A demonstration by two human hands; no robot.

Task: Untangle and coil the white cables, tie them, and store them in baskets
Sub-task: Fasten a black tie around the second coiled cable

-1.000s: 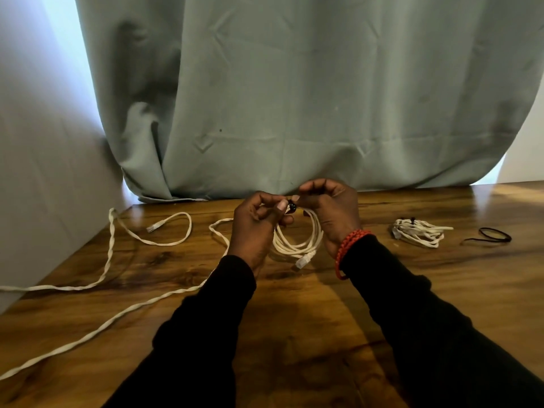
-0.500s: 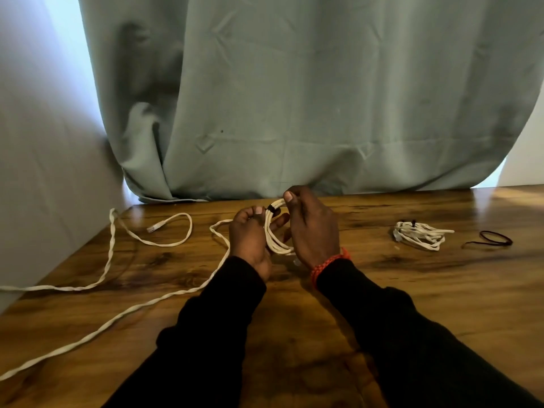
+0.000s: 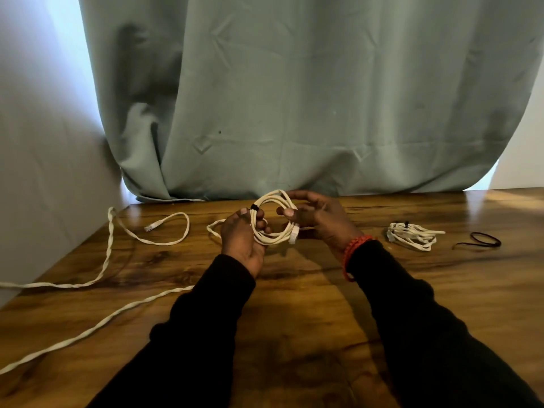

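Observation:
A coiled white cable stands as an upright ring above the wooden table, bound by a small black tie at its upper left. My left hand grips the coil's left side, just below the tie. My right hand holds the right side, fingers curled around the strands, with a white plug hanging by the thumb. A second coiled and tied white cable lies to the right. A long twisted white cable trails loose across the table's left.
A black tie loop lies at the far right of the table. A grey-green curtain hangs behind the table's back edge, and a pale wall borders the left side. No basket is in view.
The coil, pinched flat between both hands half a second ago, has been spread into a round ring. My right hand moved right and opened around it; my left stayed near the tie.

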